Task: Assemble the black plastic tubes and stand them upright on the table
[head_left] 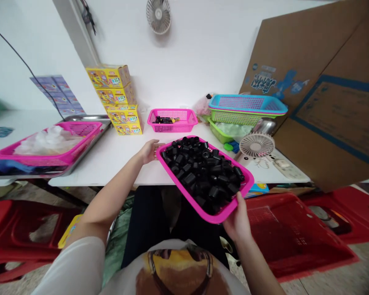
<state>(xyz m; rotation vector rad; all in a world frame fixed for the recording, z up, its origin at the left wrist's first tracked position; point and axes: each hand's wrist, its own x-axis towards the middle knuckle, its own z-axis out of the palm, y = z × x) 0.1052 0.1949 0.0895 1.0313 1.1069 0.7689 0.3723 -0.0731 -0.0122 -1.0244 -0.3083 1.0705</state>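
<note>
Your right hand grips the near corner of the pink tray from beneath, thumb over the rim. Your left hand rests open against its far corner at the table edge. Between your hands, the tray is heaped with black cylindrical parts.

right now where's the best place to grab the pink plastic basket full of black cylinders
By the rims of its two short ends, from both sides. The pink plastic basket of black cylinders is long, shallow, heaped, overhanging the white table; left hand and right hand already sit there.
</note>
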